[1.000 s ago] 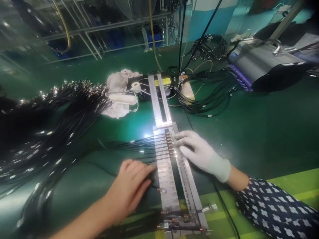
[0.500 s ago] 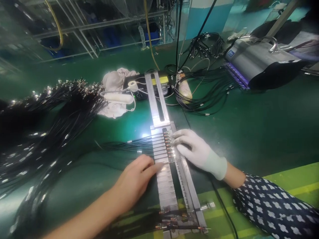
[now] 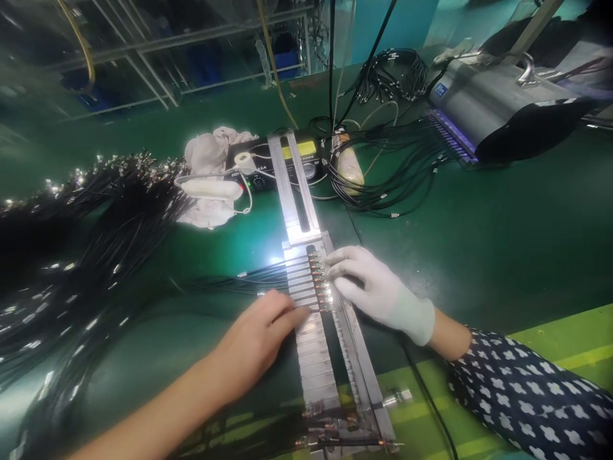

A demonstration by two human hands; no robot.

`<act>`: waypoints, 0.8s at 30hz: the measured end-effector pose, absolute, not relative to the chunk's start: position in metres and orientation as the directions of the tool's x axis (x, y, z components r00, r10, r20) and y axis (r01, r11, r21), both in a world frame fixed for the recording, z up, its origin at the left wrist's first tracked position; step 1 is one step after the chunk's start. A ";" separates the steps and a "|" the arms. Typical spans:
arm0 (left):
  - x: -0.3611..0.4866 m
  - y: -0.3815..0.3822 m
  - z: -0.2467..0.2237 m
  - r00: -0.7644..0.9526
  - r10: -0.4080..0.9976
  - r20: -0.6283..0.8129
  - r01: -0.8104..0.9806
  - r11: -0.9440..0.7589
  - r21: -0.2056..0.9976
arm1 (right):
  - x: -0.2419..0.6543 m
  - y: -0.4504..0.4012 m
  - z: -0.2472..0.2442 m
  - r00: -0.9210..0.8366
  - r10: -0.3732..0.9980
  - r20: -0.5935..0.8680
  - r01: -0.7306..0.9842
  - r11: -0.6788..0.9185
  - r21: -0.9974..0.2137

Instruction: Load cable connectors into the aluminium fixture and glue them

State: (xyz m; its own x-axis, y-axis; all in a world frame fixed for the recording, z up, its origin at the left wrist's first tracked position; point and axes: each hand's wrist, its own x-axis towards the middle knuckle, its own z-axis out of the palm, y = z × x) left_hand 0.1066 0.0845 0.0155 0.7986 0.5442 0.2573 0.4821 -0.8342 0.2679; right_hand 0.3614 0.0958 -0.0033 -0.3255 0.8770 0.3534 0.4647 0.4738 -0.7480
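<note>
Metal jig (image 3: 318, 359) between bare left hand (image 3: 262, 329) and gloved right hand (image 3: 376, 289), cables (image 3: 268, 281) laid across it, left fingertips at one cable, right fingers loosely bent beside cable tips (image 3: 318, 278), grip of both hands unclear, green tabletop (image 3: 454, 255) beneath.

This is a workshop, shown by heaped black cables (image 3: 119, 230), a slotted metal jig (image 3: 316, 359) and worktop (image 3: 440, 236)

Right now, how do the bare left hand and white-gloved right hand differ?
The bare left hand has a bare forearm; the white-gloved right hand, a dark patterned sleeve. The left hand points rightward, the right hand leftward; both reach the silver metal jig.
</note>
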 end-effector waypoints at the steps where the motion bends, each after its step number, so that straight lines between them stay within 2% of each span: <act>1: 0.108 0.084 0.017 0.800 0.541 0.260 0.484 -0.838 0.254 | 0.361 0.096 -0.003 -0.328 0.875 0.355 0.463 0.477 -0.747; 5: 0.111 0.081 0.020 0.797 0.546 0.257 0.497 -0.836 0.234 | 0.361 0.097 -0.003 -0.328 0.872 0.363 0.453 0.483 -0.749; 13: 0.105 0.081 0.002 0.762 0.595 0.254 0.470 -0.779 0.414 | 0.361 0.095 -0.005 -0.273 0.892 0.359 0.495 0.450 -0.743; 16: 0.103 0.070 -0.005 0.708 0.633 0.312 0.548 -0.772 0.323 | 0.358 0.093 -0.005 -0.180 0.925 0.334 0.622 0.370 -0.690; 19: 0.100 0.055 -0.014 0.676 0.662 0.323 0.646 -0.744 0.173 | 0.352 0.091 -0.002 -0.190 0.970 0.148 0.766 0.241 -0.596; 21: 0.097 0.047 -0.020 0.688 0.661 0.298 0.652 -0.744 0.146 | 0.346 0.090 0.001 -0.195 0.979 0.054 0.832 0.194 -0.519; 24: 0.096 0.045 -0.022 0.692 0.672 0.262 0.650 -0.739 0.177 | 0.339 0.092 0.005 -0.183 0.983 0.031 0.880 0.178 -0.441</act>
